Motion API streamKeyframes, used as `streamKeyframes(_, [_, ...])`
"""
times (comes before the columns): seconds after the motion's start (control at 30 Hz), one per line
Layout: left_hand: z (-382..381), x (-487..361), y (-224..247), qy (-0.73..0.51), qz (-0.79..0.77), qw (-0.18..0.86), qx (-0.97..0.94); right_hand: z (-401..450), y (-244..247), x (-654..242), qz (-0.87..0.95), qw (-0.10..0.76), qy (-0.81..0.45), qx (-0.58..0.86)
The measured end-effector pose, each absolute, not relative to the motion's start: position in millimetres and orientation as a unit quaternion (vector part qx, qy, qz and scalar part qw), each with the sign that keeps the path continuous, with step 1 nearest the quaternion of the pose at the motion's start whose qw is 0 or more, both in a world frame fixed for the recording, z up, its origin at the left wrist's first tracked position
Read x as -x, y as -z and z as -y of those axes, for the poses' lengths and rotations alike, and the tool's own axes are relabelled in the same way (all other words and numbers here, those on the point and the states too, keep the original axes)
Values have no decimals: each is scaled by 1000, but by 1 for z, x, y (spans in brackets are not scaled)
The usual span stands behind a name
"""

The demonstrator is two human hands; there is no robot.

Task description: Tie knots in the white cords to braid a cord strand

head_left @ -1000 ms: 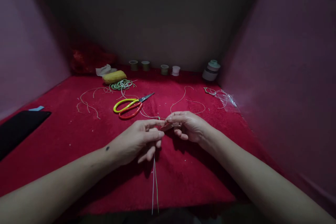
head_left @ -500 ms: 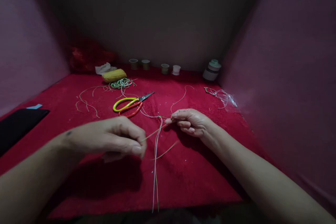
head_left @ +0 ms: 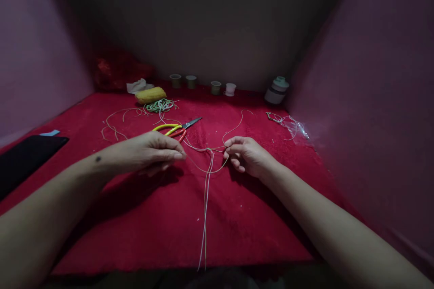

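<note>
A thin tan cord (head_left: 208, 172) sags in a shallow curve between my two hands. My left hand (head_left: 159, 152) pinches one end of it, just in front of the scissors. The other end runs to the fingertips of my right hand (head_left: 246, 156), which are closed on it. Pale cords (head_left: 207, 198) hang from a small knot (head_left: 207, 149) toward the table's front edge, and the tan cord passes across them. The scissors (head_left: 176, 130), with yellow and red handles, lie with blades to the upper right; my left hand hides part of the handles.
On the red cloth (head_left: 135, 244) stand several thread spools (head_left: 215, 88) and a jar (head_left: 277, 90) at the back. A yellow bundle (head_left: 151, 95) and green-white cords (head_left: 160, 105) lie back left. A plastic bag (head_left: 299, 132) is at right, a black flat object (head_left: 30, 160) at left.
My left hand has moved slightly up and left, over part of the scissor handles. The tan cord, earlier straight between my hands, now sags, and its loose end no longer shows below.
</note>
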State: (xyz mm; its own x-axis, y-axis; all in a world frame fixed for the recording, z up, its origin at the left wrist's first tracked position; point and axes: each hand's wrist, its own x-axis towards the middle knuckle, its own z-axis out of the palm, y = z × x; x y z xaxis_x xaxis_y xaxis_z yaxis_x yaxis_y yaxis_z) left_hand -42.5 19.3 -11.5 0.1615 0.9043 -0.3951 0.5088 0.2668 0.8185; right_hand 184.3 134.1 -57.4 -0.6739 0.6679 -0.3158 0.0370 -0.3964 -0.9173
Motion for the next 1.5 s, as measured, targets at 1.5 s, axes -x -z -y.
streamKeyframes(1.5, [-30,-13,72,-186,-618,-16,-763,-113,70,-172,849,217,-358,322])
